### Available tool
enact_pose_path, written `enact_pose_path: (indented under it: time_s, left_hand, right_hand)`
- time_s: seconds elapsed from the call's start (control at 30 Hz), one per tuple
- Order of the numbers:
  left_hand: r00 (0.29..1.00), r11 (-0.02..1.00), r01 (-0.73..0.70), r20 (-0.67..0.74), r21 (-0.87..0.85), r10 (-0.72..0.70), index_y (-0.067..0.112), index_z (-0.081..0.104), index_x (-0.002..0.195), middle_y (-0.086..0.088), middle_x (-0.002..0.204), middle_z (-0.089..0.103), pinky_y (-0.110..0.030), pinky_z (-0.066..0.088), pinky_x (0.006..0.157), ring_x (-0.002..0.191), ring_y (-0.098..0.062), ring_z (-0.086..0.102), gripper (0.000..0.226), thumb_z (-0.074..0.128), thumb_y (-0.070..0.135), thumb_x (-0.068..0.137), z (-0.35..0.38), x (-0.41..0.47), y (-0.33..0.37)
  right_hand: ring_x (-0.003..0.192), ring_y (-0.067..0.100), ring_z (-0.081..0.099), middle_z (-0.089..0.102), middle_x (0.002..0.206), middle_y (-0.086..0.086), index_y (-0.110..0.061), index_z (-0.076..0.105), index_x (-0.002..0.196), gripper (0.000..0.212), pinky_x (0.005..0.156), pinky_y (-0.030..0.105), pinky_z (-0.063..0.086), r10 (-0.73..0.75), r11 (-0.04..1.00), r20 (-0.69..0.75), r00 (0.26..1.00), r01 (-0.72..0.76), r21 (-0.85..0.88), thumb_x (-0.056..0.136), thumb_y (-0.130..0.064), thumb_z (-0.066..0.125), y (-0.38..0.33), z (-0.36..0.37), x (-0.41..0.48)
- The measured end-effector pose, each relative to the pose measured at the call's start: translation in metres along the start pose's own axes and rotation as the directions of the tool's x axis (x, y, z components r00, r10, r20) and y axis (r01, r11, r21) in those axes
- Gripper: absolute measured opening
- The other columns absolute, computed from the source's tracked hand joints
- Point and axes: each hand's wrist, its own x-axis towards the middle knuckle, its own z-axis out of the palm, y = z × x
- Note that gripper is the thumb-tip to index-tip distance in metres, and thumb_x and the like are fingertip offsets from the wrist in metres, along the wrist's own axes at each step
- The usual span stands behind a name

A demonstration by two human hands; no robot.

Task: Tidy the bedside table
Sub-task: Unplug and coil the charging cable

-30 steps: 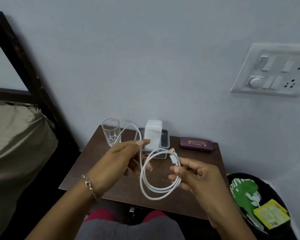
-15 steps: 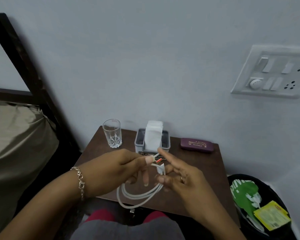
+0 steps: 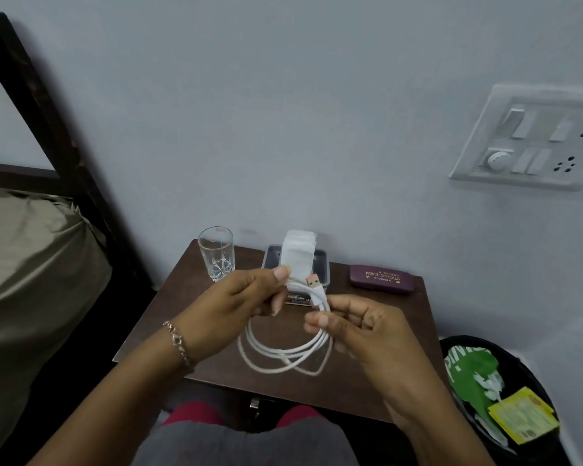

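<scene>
A white charging cable (image 3: 285, 354) hangs in loose coils above the dark brown bedside table (image 3: 394, 375). Its orange-tipped USB plug (image 3: 313, 281) sticks up between my hands. My left hand (image 3: 236, 307) pinches the cable bundle at its top. My right hand (image 3: 360, 331) grips the same bundle just below the plug, thumb and fingers wrapped round the strands. On the table behind stand a clear glass (image 3: 216, 253), a grey tissue holder (image 3: 320, 264) with white tissues, and a maroon spectacle case (image 3: 381, 279).
A bed with a beige sheet (image 3: 31, 280) and a dark frame (image 3: 48, 116) is on the left. A black bin (image 3: 498, 395) with green and yellow wrappers sits on the floor at the right. A switchboard (image 3: 532, 139) is on the wall.
The cable's loops have been gathered tighter and my hands have drawn closer together. The plug end now points upward between them, and the coil hangs lower over the table.
</scene>
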Motion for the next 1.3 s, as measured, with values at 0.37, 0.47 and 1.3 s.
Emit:
enact_pose_path:
  time_s: [0.37,0.47,1.3]
  left_hand:
    - [0.752,0.614,0.589,0.078,-0.526,-0.654,0.006,0.071,0.084,-0.011,0.072,0.073,-0.027,0.055,0.048,0.055,-0.020,0.068,0.048,0.043,0.045,0.087,0.060,-0.050,-0.041]
    - [0.800,0.440,0.310,-0.019,-0.843,-0.600,0.002,0.067,0.096,-0.016,0.088,0.074,-0.026,0.059,0.057,0.068,-0.018,0.072,0.033,0.045,0.025,0.091,0.064,-0.043,-0.048]
    - [0.853,0.568,0.342,-0.007,-0.749,-0.522,0.010,0.072,0.084,-0.011,0.084,0.069,-0.037,0.057,0.076,0.078,-0.022,0.066,0.057,0.054,0.062,0.071,0.034,-0.055,-0.042]
  right_hand:
    - [0.072,0.011,0.071,0.074,0.073,0.006,-0.005,0.065,0.091,0.027,0.070,0.023,0.058,0.198,0.727,-0.324,0.925,0.083,0.682,0.065,-0.013,0.066,0.017,0.023,0.000]
    - [0.074,0.015,0.072,0.075,0.075,0.008,-0.002,0.063,0.096,0.032,0.064,0.024,0.059,0.258,0.701,-0.283,0.924,0.023,0.713,0.065,-0.010,0.066,0.023,0.034,-0.007]
    - [0.079,0.024,0.073,0.075,0.077,0.012,-0.009,0.072,0.091,0.015,0.073,0.039,0.060,0.151,0.945,-0.302,0.941,-0.048,0.324,0.076,-0.005,0.070,0.036,0.024,-0.023]
